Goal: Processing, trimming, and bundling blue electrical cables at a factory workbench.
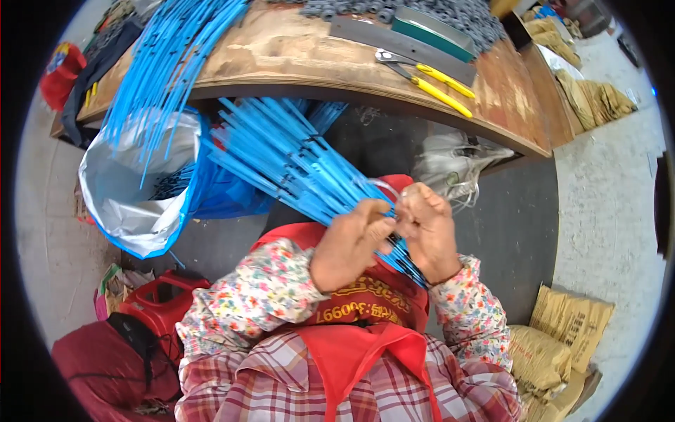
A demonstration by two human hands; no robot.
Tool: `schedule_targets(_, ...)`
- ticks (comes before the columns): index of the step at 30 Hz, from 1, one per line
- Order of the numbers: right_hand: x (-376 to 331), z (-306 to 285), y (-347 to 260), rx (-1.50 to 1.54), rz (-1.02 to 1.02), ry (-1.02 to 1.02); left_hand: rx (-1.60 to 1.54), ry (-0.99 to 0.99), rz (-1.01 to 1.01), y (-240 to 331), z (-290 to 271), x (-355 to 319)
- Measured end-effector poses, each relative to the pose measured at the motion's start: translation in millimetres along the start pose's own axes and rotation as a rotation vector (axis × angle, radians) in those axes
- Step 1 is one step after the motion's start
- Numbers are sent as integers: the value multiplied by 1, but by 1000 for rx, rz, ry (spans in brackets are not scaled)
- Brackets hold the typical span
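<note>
A bundle of thin blue rods with dark bands lies slanting across my lap, over a red apron. Both my hands are at its near end, where dark tips poke out below them. My left hand rests over the bundle with fingers bent and drawn together, slightly blurred. Close beside it, my right hand is closed in a pinch, fingertips nearly meeting the left ones. A thin white strip curves over the bundle just above the hands. What the fingertips pinch is hidden.
On the wooden table ahead lie more blue rods, yellow-handled cutters, a green tray and grey pieces. An open blue-white bag stands left. White strips hang right; a red jug sits lower left.
</note>
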State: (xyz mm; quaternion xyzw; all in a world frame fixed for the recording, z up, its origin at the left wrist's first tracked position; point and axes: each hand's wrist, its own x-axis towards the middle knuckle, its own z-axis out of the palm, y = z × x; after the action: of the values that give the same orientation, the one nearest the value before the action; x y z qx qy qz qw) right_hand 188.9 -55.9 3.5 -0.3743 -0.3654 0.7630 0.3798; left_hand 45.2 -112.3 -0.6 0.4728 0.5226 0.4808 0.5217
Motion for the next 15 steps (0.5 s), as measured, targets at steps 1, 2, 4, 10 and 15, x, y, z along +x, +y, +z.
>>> schedule_targets(1,2,0,-3,82,13,9,-110,32,15,-7,6,-4)
schedule_targets(2,3,-1,-4,159,31,25,-109,54,13,-13,7,-7)
schedule_targets(4,3,0,-6,216,48,-13,95,-8,155,-23,5,-10)
schedule_targets(10,-4,2,7,437,1,22,204,80,367,-36,14,-14)
schedule_targets(15,-15,13,8,510,-132,57,391,95,489,-38,14,-12)
